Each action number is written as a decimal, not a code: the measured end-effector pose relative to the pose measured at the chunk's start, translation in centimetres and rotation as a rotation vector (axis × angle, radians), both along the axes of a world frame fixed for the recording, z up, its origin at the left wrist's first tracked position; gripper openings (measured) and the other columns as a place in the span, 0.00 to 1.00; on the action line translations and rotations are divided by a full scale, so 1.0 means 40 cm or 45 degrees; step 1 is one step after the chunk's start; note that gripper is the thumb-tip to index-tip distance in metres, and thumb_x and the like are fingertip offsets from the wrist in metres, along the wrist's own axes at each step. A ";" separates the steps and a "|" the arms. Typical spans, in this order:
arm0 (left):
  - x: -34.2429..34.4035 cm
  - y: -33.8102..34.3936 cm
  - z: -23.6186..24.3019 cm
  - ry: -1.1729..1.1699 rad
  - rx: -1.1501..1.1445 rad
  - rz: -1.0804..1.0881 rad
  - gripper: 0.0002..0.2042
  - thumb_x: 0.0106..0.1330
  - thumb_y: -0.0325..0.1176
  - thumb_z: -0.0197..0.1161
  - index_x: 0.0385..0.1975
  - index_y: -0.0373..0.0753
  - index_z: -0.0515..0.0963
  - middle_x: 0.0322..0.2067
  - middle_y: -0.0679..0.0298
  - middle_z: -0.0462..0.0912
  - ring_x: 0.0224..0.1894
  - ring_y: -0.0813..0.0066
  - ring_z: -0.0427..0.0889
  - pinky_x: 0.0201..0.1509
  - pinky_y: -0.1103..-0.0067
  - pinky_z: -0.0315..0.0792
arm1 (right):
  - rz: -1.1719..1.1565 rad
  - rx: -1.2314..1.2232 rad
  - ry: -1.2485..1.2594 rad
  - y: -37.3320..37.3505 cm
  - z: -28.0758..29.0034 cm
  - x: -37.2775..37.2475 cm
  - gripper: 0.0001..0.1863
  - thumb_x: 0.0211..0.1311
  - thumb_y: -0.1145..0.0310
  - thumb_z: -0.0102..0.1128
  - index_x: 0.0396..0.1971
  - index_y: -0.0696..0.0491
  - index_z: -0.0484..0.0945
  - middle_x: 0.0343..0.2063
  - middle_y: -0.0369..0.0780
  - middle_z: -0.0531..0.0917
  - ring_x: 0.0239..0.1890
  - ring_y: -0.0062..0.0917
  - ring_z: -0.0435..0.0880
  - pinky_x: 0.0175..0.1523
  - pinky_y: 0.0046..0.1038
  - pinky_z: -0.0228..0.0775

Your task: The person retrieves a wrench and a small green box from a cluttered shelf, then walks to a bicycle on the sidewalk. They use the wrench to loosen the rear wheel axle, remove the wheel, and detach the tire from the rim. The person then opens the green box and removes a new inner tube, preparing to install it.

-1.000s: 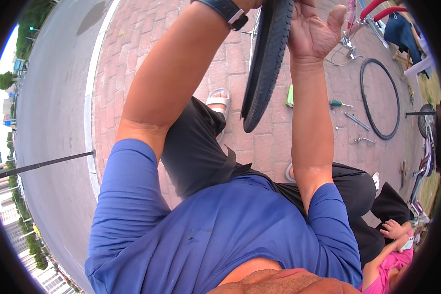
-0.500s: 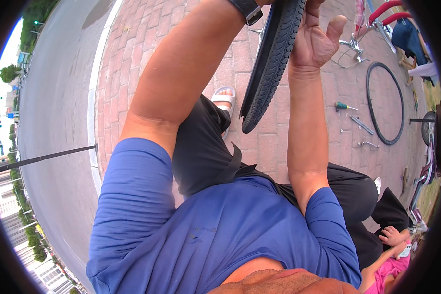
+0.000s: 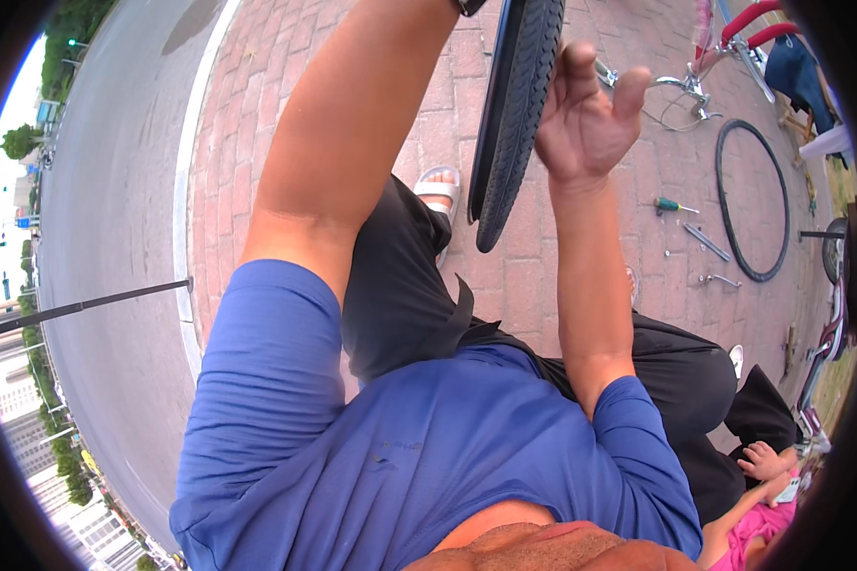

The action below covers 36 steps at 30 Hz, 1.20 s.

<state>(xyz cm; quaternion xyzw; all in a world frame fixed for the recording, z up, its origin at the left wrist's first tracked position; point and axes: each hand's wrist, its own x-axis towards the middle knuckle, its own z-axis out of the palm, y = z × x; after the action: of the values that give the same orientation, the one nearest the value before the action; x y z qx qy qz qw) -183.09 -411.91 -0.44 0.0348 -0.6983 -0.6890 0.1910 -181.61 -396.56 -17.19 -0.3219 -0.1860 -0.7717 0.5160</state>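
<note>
A black treaded bicycle tyre (image 3: pixel 522 124) stands almost edge-on in front of me, its top running out of view. My right hand (image 3: pixel 586 119) is beside its right side, palm showing, with the thumb and fingers spread and not wrapped round it. Whether the fingertips touch the rubber is hard to make out. My left forearm (image 3: pixel 362 105) reaches up past the tyre's left side. Only a bit of a dark watch (image 3: pixel 468 6) shows at that wrist; the left hand itself is beyond the upper edge.
On the brick paving (image 3: pixel 514 295) at right lie a loose black tyre or tube (image 3: pixel 724 181), a green-handled screwdriver (image 3: pixel 674 206), a metal bar (image 3: pixel 707 242) and a small wrench-like tool (image 3: pixel 721 281). Red bicycle parts (image 3: pixel 757 33) stand beyond. Another person's hand (image 3: pixel 762 461) is at lower right.
The tyre has shifted a little left. My right hand has moved left and closer to me, its fingers now showing more. My left wrist has slid up, mostly out of view.
</note>
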 end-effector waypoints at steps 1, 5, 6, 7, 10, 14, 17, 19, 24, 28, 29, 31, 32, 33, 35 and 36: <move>-0.002 -0.019 -0.004 -0.020 -0.018 0.007 0.06 0.65 0.28 0.57 0.35 0.31 0.76 0.26 0.56 0.76 0.23 0.65 0.80 0.28 0.69 0.83 | 0.004 0.009 0.036 0.004 -0.013 0.024 0.36 0.69 0.38 0.54 0.57 0.58 0.75 0.65 0.51 0.72 0.71 0.40 0.66 0.75 0.41 0.57; -0.012 -0.057 -0.001 -0.050 0.046 0.098 0.08 0.66 0.29 0.56 0.35 0.30 0.76 0.27 0.53 0.78 0.26 0.61 0.84 0.30 0.68 0.84 | -0.072 0.228 0.118 0.056 -0.076 0.095 0.34 0.66 0.35 0.55 0.42 0.57 0.80 0.53 0.52 0.80 0.57 0.38 0.79 0.63 0.38 0.70; -0.015 -0.067 0.000 -0.070 0.053 0.125 0.08 0.66 0.30 0.56 0.35 0.30 0.76 0.27 0.53 0.78 0.26 0.61 0.84 0.30 0.68 0.84 | -0.065 0.236 0.176 0.070 -0.104 0.099 0.34 0.66 0.35 0.55 0.39 0.57 0.81 0.50 0.52 0.82 0.53 0.37 0.82 0.60 0.37 0.73; -0.018 -0.078 -0.003 -0.094 0.062 0.149 0.08 0.66 0.30 0.56 0.35 0.30 0.75 0.27 0.53 0.79 0.26 0.61 0.84 0.30 0.67 0.84 | -0.117 0.326 0.233 0.091 -0.123 0.109 0.34 0.66 0.35 0.55 0.35 0.57 0.81 0.47 0.51 0.83 0.50 0.36 0.83 0.57 0.36 0.74; -0.037 -0.129 -0.014 -0.162 0.105 0.219 0.10 0.69 0.33 0.56 0.38 0.30 0.75 0.27 0.54 0.80 0.25 0.63 0.84 0.30 0.66 0.83 | -0.211 0.522 0.388 0.141 -0.178 0.119 0.35 0.67 0.36 0.53 0.27 0.58 0.81 0.38 0.51 0.85 0.42 0.35 0.85 0.49 0.34 0.77; -0.030 -0.181 -0.023 -0.169 0.141 0.260 0.10 0.72 0.34 0.57 0.39 0.32 0.76 0.26 0.57 0.80 0.23 0.66 0.83 0.29 0.69 0.83 | -0.186 0.585 0.463 0.151 -0.229 0.095 0.36 0.69 0.37 0.51 0.22 0.60 0.80 0.33 0.51 0.85 0.37 0.36 0.85 0.43 0.35 0.78; 0.002 -0.200 -0.018 -0.210 0.057 0.321 0.09 0.73 0.34 0.55 0.39 0.35 0.77 0.26 0.62 0.79 0.23 0.71 0.82 0.29 0.73 0.83 | -0.147 0.618 0.553 0.141 -0.238 0.075 0.38 0.70 0.36 0.49 0.20 0.60 0.80 0.30 0.49 0.84 0.33 0.34 0.83 0.39 0.33 0.75; 0.017 -0.238 -0.030 -0.154 0.076 0.228 0.09 0.73 0.35 0.55 0.40 0.36 0.77 0.27 0.62 0.79 0.25 0.71 0.82 0.30 0.74 0.83 | -0.201 0.650 0.626 0.138 -0.243 0.087 0.37 0.69 0.37 0.50 0.21 0.61 0.82 0.27 0.47 0.83 0.32 0.33 0.81 0.40 0.32 0.72; 0.040 -0.309 -0.049 -0.102 0.057 0.200 0.10 0.73 0.34 0.54 0.44 0.36 0.78 0.30 0.62 0.80 0.27 0.72 0.82 0.32 0.75 0.84 | -0.187 0.675 0.659 0.136 -0.244 0.111 0.31 0.65 0.44 0.61 0.26 0.62 0.84 0.35 0.51 0.84 0.39 0.34 0.82 0.46 0.30 0.73; 0.026 -0.303 -0.058 0.022 0.209 0.164 0.12 0.74 0.38 0.56 0.43 0.34 0.77 0.34 0.59 0.82 0.30 0.72 0.85 0.29 0.77 0.84 | -0.254 0.717 0.545 0.136 -0.229 0.138 0.28 0.62 0.46 0.64 0.26 0.62 0.84 0.38 0.52 0.84 0.39 0.34 0.82 0.48 0.29 0.74; 0.029 -0.294 -0.045 -0.011 0.279 0.170 0.15 0.74 0.42 0.57 0.43 0.33 0.76 0.36 0.58 0.83 0.31 0.72 0.86 0.27 0.79 0.83 | -0.293 0.691 0.518 0.135 -0.214 0.142 0.29 0.63 0.44 0.63 0.27 0.62 0.83 0.38 0.51 0.83 0.40 0.33 0.82 0.48 0.29 0.74; 0.029 -0.335 -0.047 -0.013 0.253 -0.170 0.15 0.74 0.43 0.58 0.40 0.34 0.77 0.35 0.58 0.83 0.31 0.74 0.86 0.26 0.79 0.82 | -0.284 0.525 0.454 0.123 -0.163 0.145 0.31 0.64 0.41 0.62 0.30 0.62 0.83 0.40 0.52 0.83 0.42 0.33 0.82 0.49 0.29 0.74; 0.031 -0.298 -0.037 -0.012 0.252 -0.361 0.15 0.73 0.43 0.59 0.39 0.35 0.77 0.34 0.59 0.84 0.31 0.74 0.86 0.25 0.79 0.81 | -0.299 0.459 0.422 0.126 -0.143 0.129 0.32 0.64 0.40 0.61 0.32 0.62 0.82 0.41 0.52 0.83 0.43 0.33 0.82 0.49 0.30 0.74; 0.023 -0.247 -0.039 -0.010 0.147 -0.142 0.15 0.70 0.46 0.62 0.35 0.39 0.77 0.27 0.64 0.81 0.27 0.77 0.83 0.27 0.77 0.79 | -0.330 0.397 0.368 0.122 -0.112 0.107 0.36 0.65 0.37 0.56 0.37 0.63 0.81 0.46 0.54 0.81 0.48 0.36 0.81 0.56 0.32 0.72; 0.042 -0.099 -0.009 -0.033 0.123 0.098 0.16 0.68 0.48 0.65 0.32 0.41 0.77 0.23 0.67 0.78 0.24 0.77 0.79 0.27 0.76 0.76 | -0.283 0.210 0.252 0.103 -0.035 0.066 0.43 0.67 0.31 0.49 0.49 0.64 0.77 0.54 0.55 0.78 0.57 0.40 0.79 0.67 0.37 0.67; 0.053 -0.067 0.002 -0.046 0.107 0.227 0.16 0.67 0.49 0.66 0.30 0.42 0.77 0.22 0.68 0.76 0.23 0.77 0.78 0.27 0.75 0.75 | -0.283 0.161 0.262 0.095 0.002 0.039 0.46 0.66 0.30 0.47 0.57 0.64 0.75 0.58 0.54 0.77 0.61 0.39 0.76 0.67 0.37 0.67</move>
<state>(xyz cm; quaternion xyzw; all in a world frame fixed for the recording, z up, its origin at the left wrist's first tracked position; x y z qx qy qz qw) -180.95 -414.60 -0.36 0.1172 -0.6664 -0.6971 0.2371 -180.06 -392.76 -17.12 -0.3846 -0.0464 -0.7972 0.4630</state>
